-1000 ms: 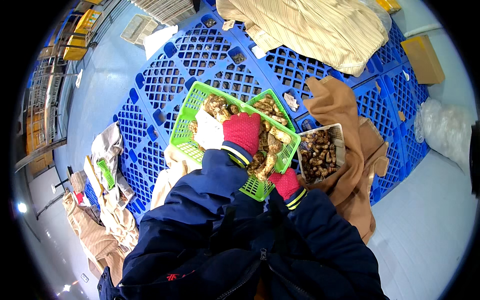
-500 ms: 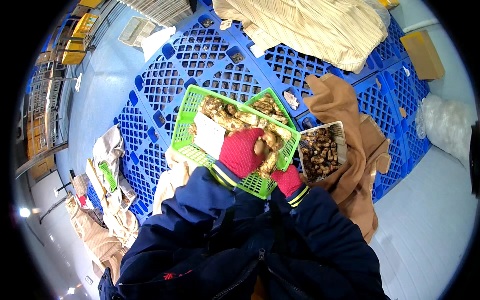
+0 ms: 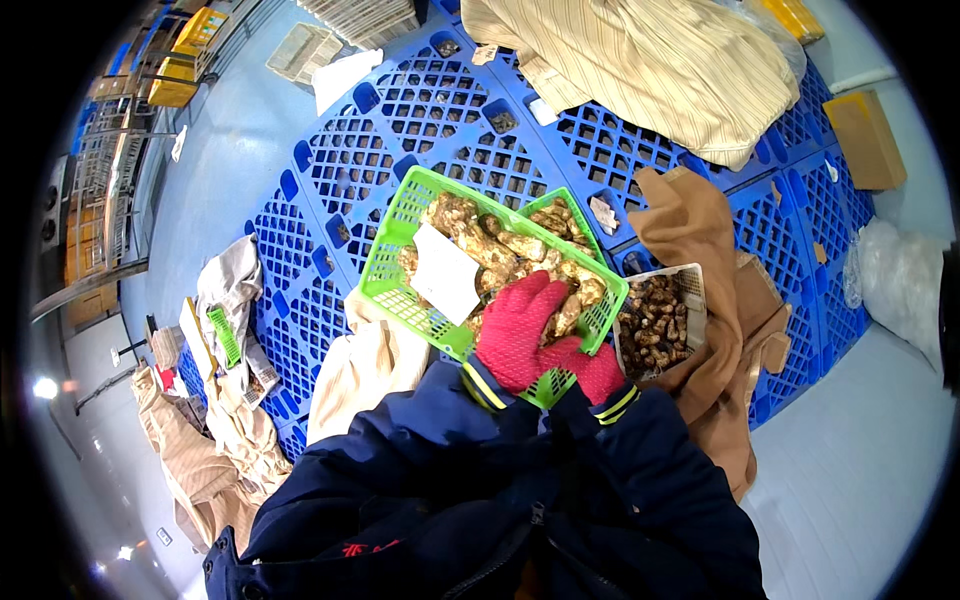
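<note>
1. The green basket [image 3: 394, 242] sat in front of the person, in the middle of the view, over the blue pallets [image 3: 425, 150]; what bore its weight could not be made out.
2. Knobbly brown-and-cream roots [image 3: 520, 243] lay inside it, with a white sheet [image 3: 445, 275] on top of them toward the left.
3. The left hand [image 3: 515, 345], in a red glove, reached over the basket's near side with its fingers on the roots; whether they had closed on a piece, I could not tell.
4. The right hand [image 3: 592, 372], gloved alike, was at the basket's near right corner, just beside the left hand; its fingers were mostly hidden, so I could not tell whether they were clamped on the rim.
5. Just behind the basket stood a smaller green basket [image 3: 583, 215], also holding roots.
6. To the right, an off-white basket [image 3: 697, 310] held smaller, darker pieces [image 3: 655, 320], with a brown cloth [image 3: 725, 420] beside it.
7. A striped cream cloth [image 3: 640, 70] covered part of the pallets at the far side.
</note>
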Demonstrator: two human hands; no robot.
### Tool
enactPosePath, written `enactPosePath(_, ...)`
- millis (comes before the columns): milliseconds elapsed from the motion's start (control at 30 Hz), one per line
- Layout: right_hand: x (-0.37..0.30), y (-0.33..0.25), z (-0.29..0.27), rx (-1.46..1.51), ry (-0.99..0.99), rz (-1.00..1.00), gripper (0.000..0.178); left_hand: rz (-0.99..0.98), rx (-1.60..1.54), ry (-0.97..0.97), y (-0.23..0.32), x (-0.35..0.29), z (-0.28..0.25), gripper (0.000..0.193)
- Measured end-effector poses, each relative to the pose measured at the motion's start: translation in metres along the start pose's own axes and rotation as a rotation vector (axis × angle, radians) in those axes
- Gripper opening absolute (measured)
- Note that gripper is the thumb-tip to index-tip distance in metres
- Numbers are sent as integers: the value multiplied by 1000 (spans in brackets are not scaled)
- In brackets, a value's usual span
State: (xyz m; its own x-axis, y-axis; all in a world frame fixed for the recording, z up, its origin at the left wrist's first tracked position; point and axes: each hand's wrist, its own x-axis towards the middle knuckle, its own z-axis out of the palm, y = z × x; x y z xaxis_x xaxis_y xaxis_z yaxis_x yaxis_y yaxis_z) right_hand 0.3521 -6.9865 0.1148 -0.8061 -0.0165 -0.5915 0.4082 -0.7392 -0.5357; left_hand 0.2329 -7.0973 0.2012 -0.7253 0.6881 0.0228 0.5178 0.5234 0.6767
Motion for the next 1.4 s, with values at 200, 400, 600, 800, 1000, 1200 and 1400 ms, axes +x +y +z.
enactPosePath(200, -6, 28, -45, -945, 47, -468, 19, -150, 350, 34, -53, -9, -26, 65)
enactPosePath(400, -11, 21, -52, -1149, -20, -694, 13, -226, 475, -43, -78, -21, -31, 68)
enactPosePath(600, -19, 6, -61, -1057, -40, -463, 29, -199, 130, 287, -93, -22, -82, 38)
enactPosePath(800, -19, 10, -72, -987, -25, -305, 24, -24, 114, 418, -84, -22, -113, 43)
enactPosePath(1000, -17, 11, -68, -594, 100, -128, 27, 135, 211, 316, -62, -24, -86, 44)
enactPosePath(1200, -25, -11, -39, -282, 192, -65, 30, 110, 415, 241, -69, -22, -76, 47)
enactPosePath(1400, -20, 5, -75, -564, 156, 86, 29, 44, 520, 242, -82, -16, -70, 50)
